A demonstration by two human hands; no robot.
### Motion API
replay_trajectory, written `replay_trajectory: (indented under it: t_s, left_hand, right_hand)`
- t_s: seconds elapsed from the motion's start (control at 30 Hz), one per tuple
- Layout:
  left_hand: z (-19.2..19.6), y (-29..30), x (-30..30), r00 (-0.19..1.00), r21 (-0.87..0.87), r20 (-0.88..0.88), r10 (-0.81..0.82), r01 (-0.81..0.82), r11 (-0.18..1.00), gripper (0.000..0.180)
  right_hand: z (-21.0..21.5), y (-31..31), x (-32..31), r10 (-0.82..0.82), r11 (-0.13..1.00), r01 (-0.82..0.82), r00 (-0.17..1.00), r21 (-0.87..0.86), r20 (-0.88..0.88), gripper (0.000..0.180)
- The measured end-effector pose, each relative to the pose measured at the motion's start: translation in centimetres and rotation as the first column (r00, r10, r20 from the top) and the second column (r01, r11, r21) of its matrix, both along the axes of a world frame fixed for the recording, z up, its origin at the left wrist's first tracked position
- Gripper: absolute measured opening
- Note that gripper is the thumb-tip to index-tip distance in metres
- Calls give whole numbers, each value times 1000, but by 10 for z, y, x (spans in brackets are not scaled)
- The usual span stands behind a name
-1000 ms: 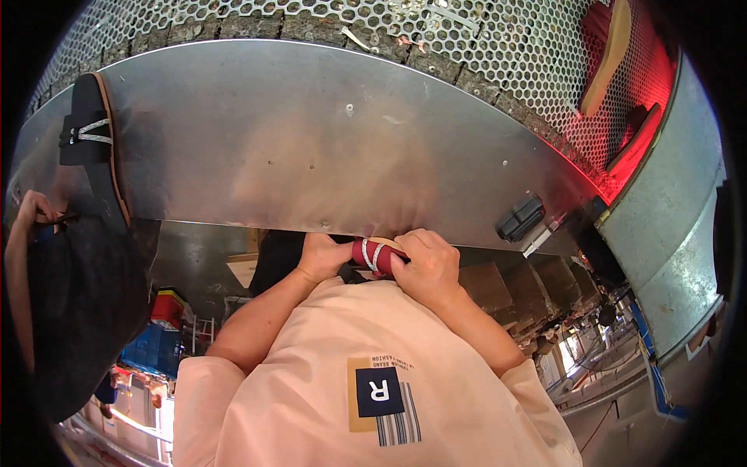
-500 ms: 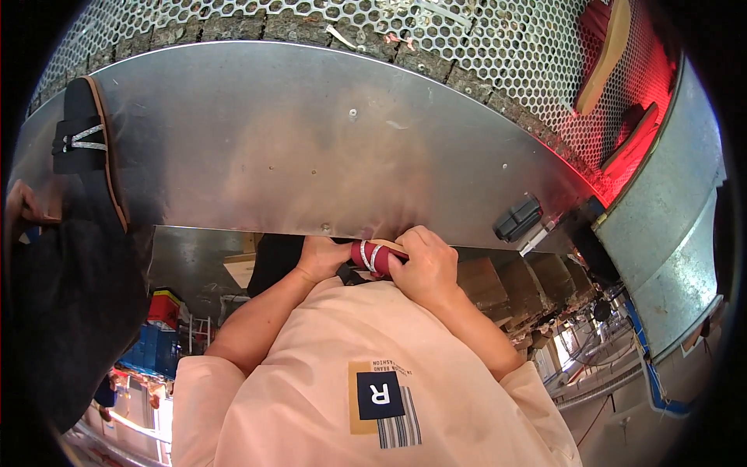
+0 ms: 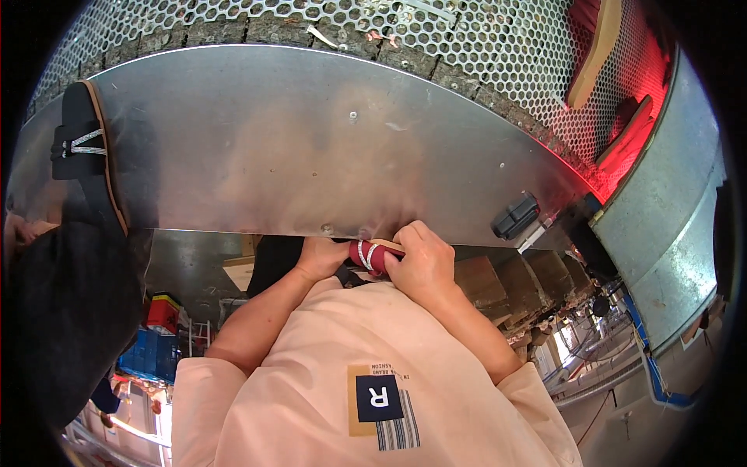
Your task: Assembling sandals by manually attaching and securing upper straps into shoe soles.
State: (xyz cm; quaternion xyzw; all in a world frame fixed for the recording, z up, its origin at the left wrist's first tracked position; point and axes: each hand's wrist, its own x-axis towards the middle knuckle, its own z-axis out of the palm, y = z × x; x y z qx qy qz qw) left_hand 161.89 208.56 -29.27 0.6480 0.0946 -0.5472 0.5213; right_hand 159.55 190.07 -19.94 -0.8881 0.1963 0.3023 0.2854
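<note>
Two hands closed round one small red item with a white band (image 3: pixel 366 254), just under the lower edge of a broad curved sheet-metal panel (image 3: pixel 311 148). Left hand (image 3: pixel 320 258) curled at the item's left end, fingers wrapped and mostly hidden beneath the panel's edge; right hand (image 3: pixel 420 263) folded over the right end, knuckles up, fingertips (image 3: pixel 391 263) pressed on the red surface. Red item pinched between both, touching the panel's rim or just below it, contact not clear. Above the panel, a perforated metal mesh (image 3: pixel 467 47) with round holes, glowing red toward the right. On the mesh at upper right, two flat sandal soles (image 3: pixel 595 47), tan-edged. At far left, a black sandal with a grey strap (image 3: pixel 82 148) resting against the panel. Near the panel's right lower edge, a small black latch (image 3: pixel 515 217). To the right, a grey sheet-metal housing (image 3: pixel 661 226). Below, a peach shirt (image 3: pixel 350 373) with a dark square patch.
</note>
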Motion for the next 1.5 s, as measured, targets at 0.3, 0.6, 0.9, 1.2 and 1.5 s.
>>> replay_trajectory:
  t_s: [0.3,0.6,0.9,1.2,1.5]
  left_hand:
    - [-5,3,-6,999,-33,-8,33,-33,999,41]
    - [-20,12,-15,985,95,-88,-150,158,983,47]
    - [-13,8,-4,972,60,-219,-87,102,993,47]
    - [-42,9,-27,980,-63,-188,56,-69,996,48]
    - [-11,29,-22,998,12,26,-53,53,999,35]
  right_hand:
    - [0,5,3,18,1000,-18,995,-1,-103,30]
    - [2,10,14,24,998,-34,986,-59,-164,25]
    - [2,18,23,36,992,-69,960,-110,-276,24]
    - [-1,28,20,9,978,-66,961,-197,-276,31]
    - [0,27,-33,-33,988,58,984,-145,173,28]
